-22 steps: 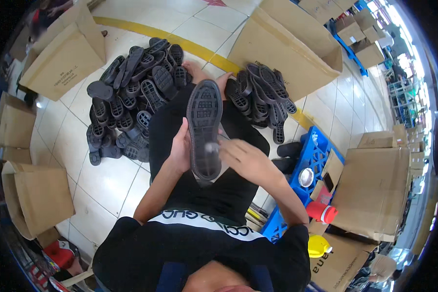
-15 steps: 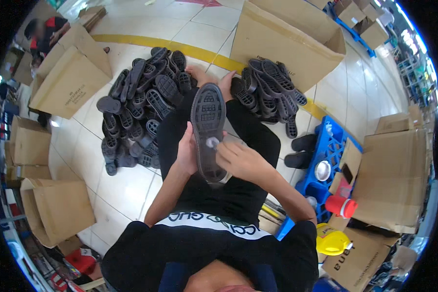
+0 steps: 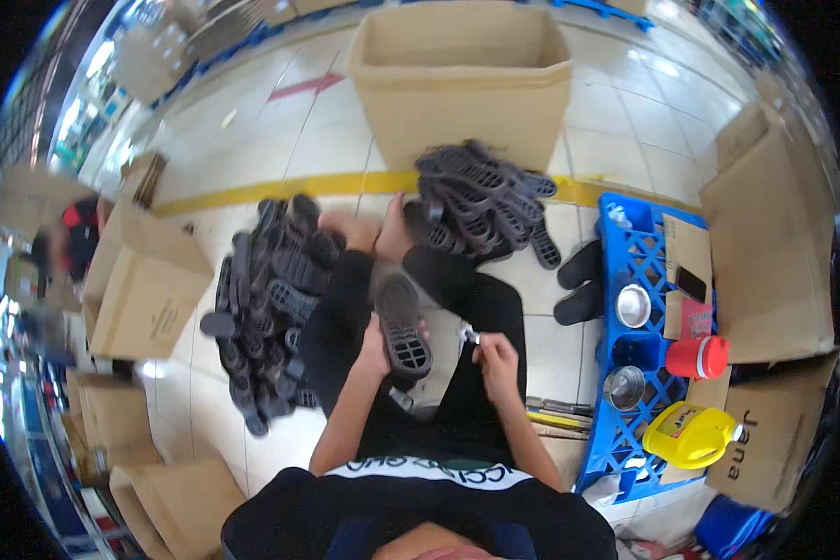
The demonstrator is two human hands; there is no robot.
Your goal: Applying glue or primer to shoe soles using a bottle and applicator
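Observation:
My left hand (image 3: 373,350) is closed around the edge of a dark shoe sole (image 3: 401,322), with fingertips showing on its far side. The sole's gridded heel end is toward me, above my lap. My right hand (image 3: 500,366) is apart from the sole, to its right over my thigh. Its fingers pinch a small white-tipped thing (image 3: 469,334); blur hides its exact kind. A large pile of dark soles (image 3: 271,289) lies beyond my left leg. A second pile of soles (image 3: 485,201) rests past my feet.
A tall cardboard box (image 3: 462,103) stands behind the second pile. At right, a blue pallet (image 3: 616,252) bears a white bowl (image 3: 633,305), a metal bowl (image 3: 623,387), a red jug (image 3: 697,357) and a yellow bottle (image 3: 689,434). Black slippers (image 3: 581,284) lie beside it. A person (image 3: 79,238) is at far left.
My right hand has moved off the sole to the right with the white-tipped thing. The sole has tilted, its gridded end now nearer me. The whole view has shifted.

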